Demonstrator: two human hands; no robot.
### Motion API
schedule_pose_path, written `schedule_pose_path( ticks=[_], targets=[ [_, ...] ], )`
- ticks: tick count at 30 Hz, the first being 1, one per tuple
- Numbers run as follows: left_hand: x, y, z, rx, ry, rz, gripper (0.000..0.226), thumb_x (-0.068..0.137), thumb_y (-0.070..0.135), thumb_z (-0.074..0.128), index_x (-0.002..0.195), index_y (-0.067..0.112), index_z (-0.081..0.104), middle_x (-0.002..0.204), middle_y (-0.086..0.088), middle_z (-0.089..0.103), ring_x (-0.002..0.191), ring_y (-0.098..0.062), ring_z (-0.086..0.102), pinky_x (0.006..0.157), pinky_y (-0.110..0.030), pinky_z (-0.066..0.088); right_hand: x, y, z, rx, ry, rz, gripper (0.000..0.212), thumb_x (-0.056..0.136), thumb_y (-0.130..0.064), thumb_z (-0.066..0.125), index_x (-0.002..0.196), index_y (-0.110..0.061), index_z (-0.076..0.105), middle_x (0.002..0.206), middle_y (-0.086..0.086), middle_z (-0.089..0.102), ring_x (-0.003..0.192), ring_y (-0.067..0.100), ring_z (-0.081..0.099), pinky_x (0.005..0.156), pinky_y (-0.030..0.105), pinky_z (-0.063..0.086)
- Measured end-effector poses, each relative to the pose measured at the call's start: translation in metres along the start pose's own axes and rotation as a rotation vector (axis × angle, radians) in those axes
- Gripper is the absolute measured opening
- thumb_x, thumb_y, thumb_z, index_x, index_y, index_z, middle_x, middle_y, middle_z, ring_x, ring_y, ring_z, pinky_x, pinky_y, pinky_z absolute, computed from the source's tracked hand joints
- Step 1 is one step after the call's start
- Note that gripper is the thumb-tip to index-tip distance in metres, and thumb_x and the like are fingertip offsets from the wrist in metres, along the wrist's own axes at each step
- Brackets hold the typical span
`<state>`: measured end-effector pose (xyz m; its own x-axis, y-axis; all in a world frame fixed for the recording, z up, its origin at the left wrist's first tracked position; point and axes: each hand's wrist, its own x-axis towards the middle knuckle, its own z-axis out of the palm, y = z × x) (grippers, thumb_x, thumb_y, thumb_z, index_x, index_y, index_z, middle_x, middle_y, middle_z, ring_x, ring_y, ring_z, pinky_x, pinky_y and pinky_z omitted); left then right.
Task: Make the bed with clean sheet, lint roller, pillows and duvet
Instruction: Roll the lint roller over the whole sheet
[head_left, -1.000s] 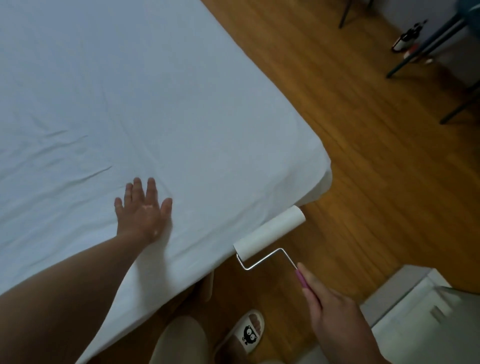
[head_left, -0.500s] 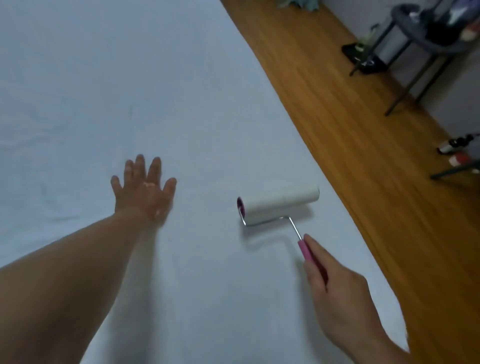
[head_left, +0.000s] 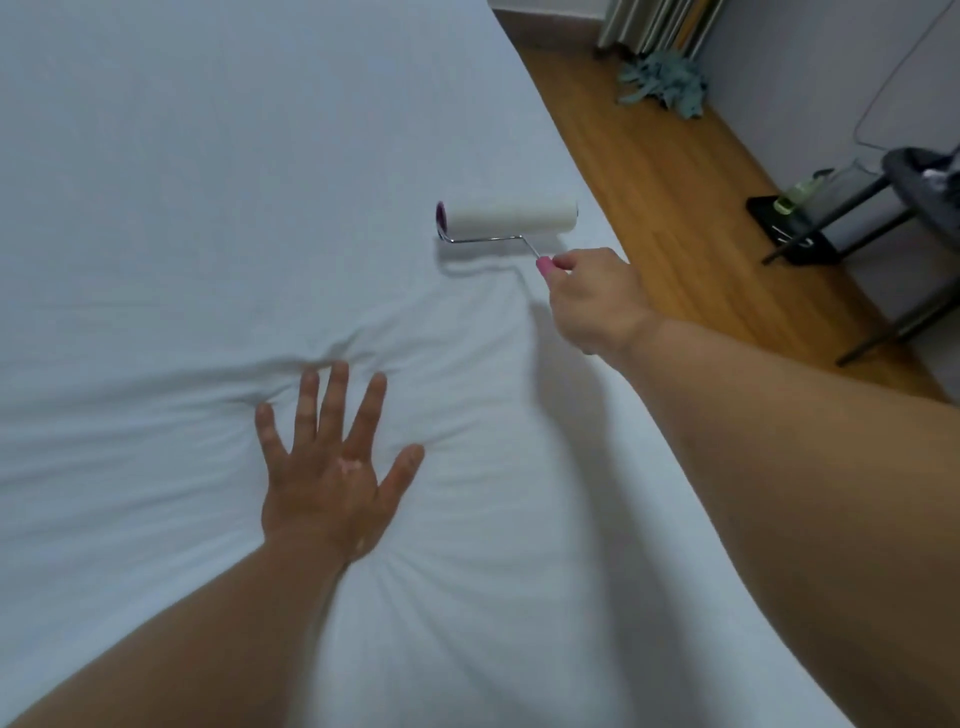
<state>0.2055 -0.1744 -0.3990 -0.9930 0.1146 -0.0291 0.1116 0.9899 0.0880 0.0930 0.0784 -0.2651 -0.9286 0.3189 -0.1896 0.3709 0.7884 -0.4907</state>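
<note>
A white sheet (head_left: 208, 208) covers the bed and fills most of the head view. My left hand (head_left: 327, 467) lies flat on it with fingers spread, and the cloth wrinkles around the palm. Farther up the bed, near the right edge, my right hand (head_left: 592, 296) grips the pink handle of a lint roller (head_left: 511, 221). Its white roll lies on the sheet, crosswise to my arm, joined to the handle by a bent metal wire. No pillows or duvet are in view.
Wooden floor (head_left: 675, 182) runs along the bed's right side. A crumpled grey-green cloth (head_left: 665, 85) lies by the wall at the back. A dark metal-legged stand (head_left: 883, 218) with a small green bottle (head_left: 792, 197) stands at the right.
My right hand has carried the roller from the bed's corner onto the sheet and pushed it farther up the bed. My left hand stays flat on the sheet; wrinkles have formed around it.
</note>
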Motion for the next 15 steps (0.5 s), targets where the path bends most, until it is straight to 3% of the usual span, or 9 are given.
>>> schedule_pose_path(
  ticks=[5, 9, 12, 15],
  targets=[
    [0.004, -0.003, 0.011, -0.001, 0.019, 0.017, 0.080, 0.091, 0.076, 0.006, 0.158, 0.034, -0.002, 0.167, -0.001, -0.006, 0.153, -0.026, -0.009, 0.118, -0.064, 0.001, -0.016, 0.009, 0.014, -0.232, -0.064, 0.073, 0.041, 0.106, -0.039, 0.037, 0.112, -0.008, 0.062, 0.107, 0.017, 0.062, 0.085, 0.033, 0.057, 0.069, 0.031, 0.039],
    [0.003, -0.001, 0.006, 0.009, 0.008, 0.005, 0.081, 0.089, 0.077, 0.001, 0.158, 0.035, -0.004, 0.167, 0.000, -0.007, 0.153, -0.025, -0.012, 0.118, -0.063, -0.001, -0.091, 0.042, 0.001, -0.356, -0.151, -0.066, 0.029, 0.106, -0.023, 0.033, 0.119, -0.012, 0.057, 0.110, 0.014, 0.061, 0.102, 0.037, 0.059, 0.082, 0.039, 0.049],
    [0.001, 0.000, 0.001, -0.003, -0.004, 0.000, 0.081, 0.087, 0.078, -0.002, 0.157, 0.036, -0.007, 0.167, 0.000, -0.008, 0.152, -0.023, -0.015, 0.118, -0.062, -0.005, -0.159, 0.079, -0.007, -0.288, -0.163, -0.029, 0.031, 0.108, -0.036, 0.027, 0.106, -0.023, 0.054, 0.093, 0.006, 0.064, 0.088, 0.032, 0.061, 0.076, 0.041, 0.052],
    [-0.003, 0.003, -0.005, 0.004, -0.002, -0.002, 0.083, 0.088, 0.078, 0.000, 0.158, 0.035, -0.001, 0.167, -0.001, -0.002, 0.153, -0.024, -0.010, 0.118, -0.062, -0.005, -0.235, 0.110, -0.019, -0.130, -0.194, 0.110, 0.037, 0.105, -0.053, 0.022, 0.092, -0.030, 0.048, 0.072, -0.003, 0.062, 0.074, 0.023, 0.061, 0.065, 0.039, 0.045]
  ],
)
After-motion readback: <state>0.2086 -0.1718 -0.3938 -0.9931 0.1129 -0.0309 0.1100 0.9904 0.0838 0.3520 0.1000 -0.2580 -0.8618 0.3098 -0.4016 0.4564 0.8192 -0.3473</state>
